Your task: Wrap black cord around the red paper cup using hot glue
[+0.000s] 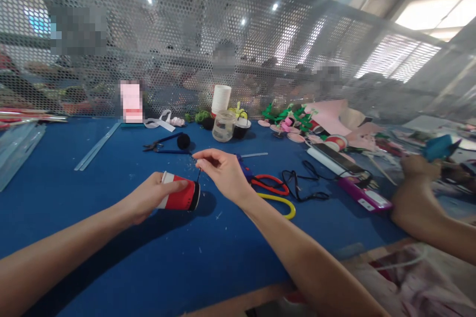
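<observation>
My left hand [150, 198] is wrapped round a red and white paper cup [178, 198] lying on its side on the blue table [92, 193], its dark bottom facing right. My right hand [223, 171] pinches a thin black strand [199, 174] that runs down to the cup's dark end. Just behind the hands lie blue-handled pliers [158, 146] and a black pompom [183, 141].
A clear jar [223, 126], a stack of white cups [221, 98], green and pink craft pieces [293, 119], red and yellow loops [275, 193], a black cord and a purple tool [364, 197] lie behind and right. Another person's arm [420, 208] reaches in at right. Perforated metal screen behind.
</observation>
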Demonstrator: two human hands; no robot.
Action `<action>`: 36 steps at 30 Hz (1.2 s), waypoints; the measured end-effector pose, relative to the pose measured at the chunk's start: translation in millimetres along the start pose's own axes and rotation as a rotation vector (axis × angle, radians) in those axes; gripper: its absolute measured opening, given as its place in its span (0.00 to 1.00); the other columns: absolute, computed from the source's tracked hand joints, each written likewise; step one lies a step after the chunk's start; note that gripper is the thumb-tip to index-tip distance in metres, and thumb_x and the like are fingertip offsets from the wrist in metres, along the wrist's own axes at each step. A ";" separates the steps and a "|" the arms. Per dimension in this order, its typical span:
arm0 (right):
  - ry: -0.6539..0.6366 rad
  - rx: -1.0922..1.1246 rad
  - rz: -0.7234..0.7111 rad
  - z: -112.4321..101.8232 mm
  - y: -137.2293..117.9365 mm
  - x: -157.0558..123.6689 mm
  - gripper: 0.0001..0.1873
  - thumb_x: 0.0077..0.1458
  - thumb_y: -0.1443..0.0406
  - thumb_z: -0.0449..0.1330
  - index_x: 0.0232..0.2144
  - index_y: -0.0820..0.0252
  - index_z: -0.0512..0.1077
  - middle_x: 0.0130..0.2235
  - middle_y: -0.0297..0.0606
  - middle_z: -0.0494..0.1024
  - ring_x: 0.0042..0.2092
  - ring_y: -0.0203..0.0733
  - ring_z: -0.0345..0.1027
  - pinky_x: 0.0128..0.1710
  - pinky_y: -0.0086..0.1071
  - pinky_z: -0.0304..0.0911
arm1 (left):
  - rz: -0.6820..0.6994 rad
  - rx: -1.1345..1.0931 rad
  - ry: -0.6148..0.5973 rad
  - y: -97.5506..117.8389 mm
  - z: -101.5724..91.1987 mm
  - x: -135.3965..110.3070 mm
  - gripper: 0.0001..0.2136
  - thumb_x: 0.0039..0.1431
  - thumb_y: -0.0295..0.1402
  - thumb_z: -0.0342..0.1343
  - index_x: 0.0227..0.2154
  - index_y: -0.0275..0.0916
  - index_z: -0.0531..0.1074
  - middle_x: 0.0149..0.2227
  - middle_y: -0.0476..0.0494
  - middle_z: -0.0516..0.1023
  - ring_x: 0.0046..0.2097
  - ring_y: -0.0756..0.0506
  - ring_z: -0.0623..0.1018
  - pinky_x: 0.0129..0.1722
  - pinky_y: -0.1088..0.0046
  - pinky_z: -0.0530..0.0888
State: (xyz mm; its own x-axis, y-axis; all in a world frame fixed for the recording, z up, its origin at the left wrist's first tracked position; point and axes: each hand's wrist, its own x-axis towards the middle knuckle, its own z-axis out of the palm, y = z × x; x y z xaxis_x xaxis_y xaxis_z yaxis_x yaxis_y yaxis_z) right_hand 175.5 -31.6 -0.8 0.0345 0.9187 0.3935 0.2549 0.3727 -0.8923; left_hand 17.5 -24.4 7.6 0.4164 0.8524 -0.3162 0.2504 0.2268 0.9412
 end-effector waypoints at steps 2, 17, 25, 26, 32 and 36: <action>-0.008 -0.028 -0.005 0.4 1.8 0.2 0.07 0.46 0.69 0.53 0.29 0.62 0.70 0.26 0.35 0.73 0.30 0.34 0.67 0.31 0.30 0.63 | 0.028 0.034 0.001 0.3 0.8 -1.2 0.13 0.38 0.38 0.56 0.13 0.35 0.61 0.12 0.56 0.60 0.16 0.57 0.57 0.16 0.80 0.50; -0.079 -0.059 0.068 3.0 2.5 0.0 0.07 0.46 0.71 0.53 0.28 0.61 0.70 0.26 0.35 0.73 0.29 0.35 0.68 0.32 0.30 0.63 | 0.195 0.190 -0.038 -1.2 0.8 -7.9 0.13 0.42 0.38 0.53 0.13 0.36 0.60 0.13 0.56 0.57 0.17 0.55 0.55 0.17 0.78 0.50; -0.109 -0.043 0.096 4.0 3.5 -1.1 0.07 0.45 0.72 0.53 0.28 0.62 0.70 0.26 0.35 0.73 0.29 0.35 0.67 0.31 0.31 0.62 | 0.220 0.153 -0.056 -0.9 1.2 -9.5 0.11 0.42 0.38 0.54 0.16 0.34 0.66 0.14 0.54 0.63 0.18 0.55 0.59 0.18 0.80 0.54; -0.113 -0.039 0.100 4.2 3.2 -1.3 0.07 0.45 0.72 0.53 0.28 0.62 0.70 0.26 0.35 0.73 0.29 0.34 0.67 0.31 0.30 0.62 | 0.224 0.148 -0.057 -0.4 1.4 -9.8 0.11 0.42 0.37 0.54 0.16 0.34 0.66 0.14 0.54 0.63 0.18 0.55 0.59 0.18 0.80 0.55; -0.141 -0.047 0.110 4.1 1.2 -1.1 0.07 0.44 0.73 0.54 0.28 0.63 0.71 0.26 0.34 0.73 0.29 0.34 0.67 0.32 0.30 0.62 | 0.245 0.133 -0.053 -1.1 0.9 -10.6 0.09 0.42 0.36 0.55 0.16 0.35 0.67 0.15 0.54 0.65 0.18 0.55 0.60 0.18 0.81 0.57; -0.158 -0.070 0.091 3.8 2.8 -0.4 0.07 0.44 0.72 0.54 0.28 0.62 0.71 0.26 0.35 0.74 0.29 0.34 0.67 0.32 0.30 0.62 | 0.278 0.147 -0.053 -2.9 0.4 -10.8 0.08 0.42 0.35 0.55 0.16 0.35 0.69 0.15 0.53 0.66 0.19 0.55 0.61 0.18 0.81 0.58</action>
State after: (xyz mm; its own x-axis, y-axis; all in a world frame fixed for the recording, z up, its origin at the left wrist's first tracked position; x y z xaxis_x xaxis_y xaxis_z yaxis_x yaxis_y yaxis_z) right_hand 172.5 -30.4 -4.3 -0.0904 0.9593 0.2676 0.3240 0.2824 -0.9029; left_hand 12.6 -34.4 8.3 0.5302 0.8458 -0.0586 0.2427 -0.0852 0.9663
